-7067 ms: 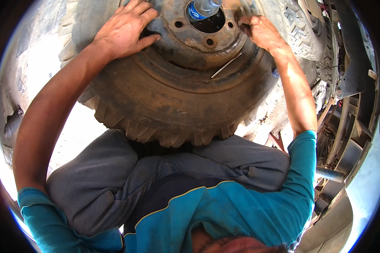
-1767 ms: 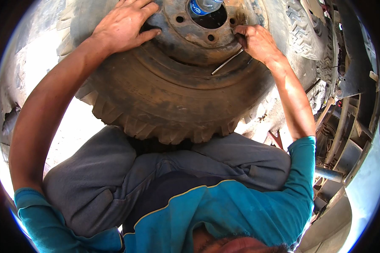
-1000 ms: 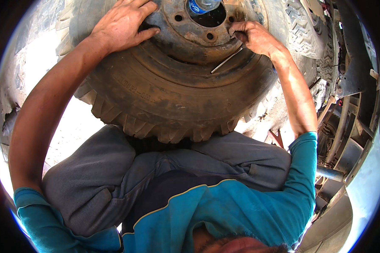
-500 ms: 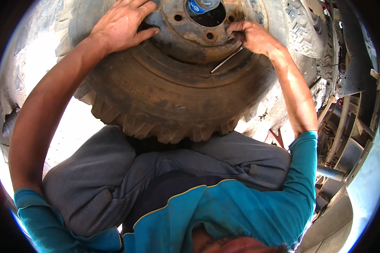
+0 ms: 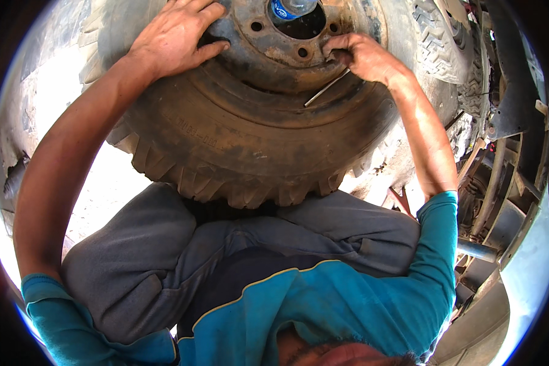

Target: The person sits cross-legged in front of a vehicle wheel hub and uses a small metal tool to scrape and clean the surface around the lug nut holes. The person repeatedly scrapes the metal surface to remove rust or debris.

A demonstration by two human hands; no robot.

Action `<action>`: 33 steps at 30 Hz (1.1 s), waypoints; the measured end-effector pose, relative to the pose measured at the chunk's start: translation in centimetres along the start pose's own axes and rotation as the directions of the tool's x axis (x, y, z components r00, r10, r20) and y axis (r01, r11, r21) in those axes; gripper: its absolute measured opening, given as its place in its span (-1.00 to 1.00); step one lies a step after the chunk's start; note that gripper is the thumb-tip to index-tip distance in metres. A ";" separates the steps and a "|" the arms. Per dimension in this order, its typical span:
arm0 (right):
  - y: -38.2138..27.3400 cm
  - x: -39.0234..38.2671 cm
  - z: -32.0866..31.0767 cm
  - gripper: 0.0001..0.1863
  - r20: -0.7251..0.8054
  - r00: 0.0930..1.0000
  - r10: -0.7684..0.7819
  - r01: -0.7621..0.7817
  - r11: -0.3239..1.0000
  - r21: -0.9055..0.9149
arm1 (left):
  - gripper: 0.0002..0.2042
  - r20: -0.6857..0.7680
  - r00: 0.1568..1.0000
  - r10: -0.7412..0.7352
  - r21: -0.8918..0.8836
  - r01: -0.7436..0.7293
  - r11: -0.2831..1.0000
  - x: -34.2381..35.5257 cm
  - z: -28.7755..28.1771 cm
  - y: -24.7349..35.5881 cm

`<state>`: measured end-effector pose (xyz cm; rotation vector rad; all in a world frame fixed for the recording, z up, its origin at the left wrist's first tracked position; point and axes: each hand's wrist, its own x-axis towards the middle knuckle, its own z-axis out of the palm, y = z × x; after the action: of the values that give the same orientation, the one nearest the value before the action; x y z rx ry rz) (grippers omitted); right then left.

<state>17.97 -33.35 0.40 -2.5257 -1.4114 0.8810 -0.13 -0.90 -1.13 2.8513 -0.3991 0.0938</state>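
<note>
A large muddy tyre (image 5: pixel 256 149) with deep tread lugs lies in front of my crossed legs, mounted on a rusty steel wheel rim (image 5: pixel 268 58) with bolt holes. My left hand (image 5: pixel 180 36) rests on the rim's left side, its thumb stretched out and the fingers apart, holding nothing. At the right side of the rim, the fingers of my right hand (image 5: pixel 363 58) are curled in; what they grip, if anything, is hidden. A thin metal rod (image 5: pixel 326 88) slants down and left from just under that hand, over the tyre's inner edge.
In the rim's centre hole stands a clear plastic bottle (image 5: pixel 293 7) with a blue label. Another treaded tyre (image 5: pixel 445 46) stands at the upper right. Metal frame parts (image 5: pixel 500 183) and a pipe (image 5: pixel 477 250) line the right side.
The fingers of my right hand have shifted slightly left and curled on the rim. My left hand, the tyre and the rod stay practically in place.
</note>
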 end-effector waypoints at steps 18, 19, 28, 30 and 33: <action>1.3 0.4 -0.5 -0.73 0.013 0.999 0.034 -0.031 0.983 -0.182 | -0.49 0.035 0.999 -0.024 0.011 0.024 1.000 0.1 -0.1 0.2; 1.5 0.3 -0.6 -0.73 0.003 0.999 0.045 -0.044 0.979 -0.197 | -0.49 0.048 0.998 -0.031 0.006 0.031 1.000 0.3 -0.2 0.2; -0.1 0.0 0.4 -0.75 -0.023 0.999 0.024 -0.026 0.998 -0.054 | -0.47 0.083 0.995 -0.051 0.015 0.049 0.999 0.4 -0.5 0.2; -0.6 0.2 0.8 -0.75 -0.009 1.000 -0.024 0.024 0.998 -0.055 | -0.48 0.048 0.998 -0.036 0.029 0.034 0.999 0.3 -0.1 0.0; 1.5 0.2 -1.9 -0.74 0.065 0.992 0.106 -0.103 0.994 -0.040 | -0.48 0.054 0.998 -0.037 0.002 0.037 0.999 0.2 -0.3 0.2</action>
<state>20.15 -33.69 1.36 -2.6423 -1.3360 0.9752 0.02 -1.09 -0.71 2.8660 -0.3574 0.0097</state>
